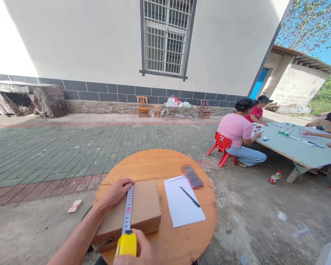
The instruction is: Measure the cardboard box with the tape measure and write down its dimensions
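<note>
We hold a tape measure (127, 244) stretched over a brown box (145, 203) on a round wooden table (160, 158).
Our left hand (121, 190), at the box's 12 o'clock edge, narrows its fingers on the end of the blade (125, 221); the box sits towards the table's 8 o'clock, and the blade runs down its top to 6 o'clock, where our right hand (143, 247) curls round the yellow case. Towards 3 o'clock lie white paper (183, 213) and, on it, a dark pen (189, 196). We judge the step in hand to be measuring the box from far edge to near; the next move calls for a flat, straight blade and a reading at the near edge.
</note>
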{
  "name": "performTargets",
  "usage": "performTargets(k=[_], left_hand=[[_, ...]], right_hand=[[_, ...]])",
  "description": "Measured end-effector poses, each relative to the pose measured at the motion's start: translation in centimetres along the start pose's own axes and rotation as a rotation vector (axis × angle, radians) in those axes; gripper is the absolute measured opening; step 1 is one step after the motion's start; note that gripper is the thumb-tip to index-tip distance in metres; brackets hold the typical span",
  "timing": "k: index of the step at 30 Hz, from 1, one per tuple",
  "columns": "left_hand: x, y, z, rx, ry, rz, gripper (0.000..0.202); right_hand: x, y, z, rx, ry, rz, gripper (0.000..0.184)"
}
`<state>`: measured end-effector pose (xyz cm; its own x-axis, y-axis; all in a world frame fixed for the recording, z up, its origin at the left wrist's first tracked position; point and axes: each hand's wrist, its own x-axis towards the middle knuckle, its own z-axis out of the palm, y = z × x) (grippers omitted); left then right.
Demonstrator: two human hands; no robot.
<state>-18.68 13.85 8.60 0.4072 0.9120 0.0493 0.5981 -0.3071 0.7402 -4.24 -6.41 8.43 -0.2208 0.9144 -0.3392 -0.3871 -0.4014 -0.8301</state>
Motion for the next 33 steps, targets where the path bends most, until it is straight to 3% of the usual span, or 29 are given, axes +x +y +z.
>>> performTargets(k=[6,10,33], left_hand=[[-1.0,1.4,-0.2,-0.007,0.036,-0.043,0.027],[-0.8,1.6,-0.2,-0.022,0.06,-0.071,0.029],[-0.7,0.8,0.1,-0.036,0.086,-0.043,0.028]], right_hand=[[-0.8,0.0,0.4,0.076,-0.074,0.091,0.085],[-0.2,0.4,0.1,0.029,-0.066,0.064,0.09],[-0.1,0.2,0.4,0.007,-0.062,0.007,0.075]])
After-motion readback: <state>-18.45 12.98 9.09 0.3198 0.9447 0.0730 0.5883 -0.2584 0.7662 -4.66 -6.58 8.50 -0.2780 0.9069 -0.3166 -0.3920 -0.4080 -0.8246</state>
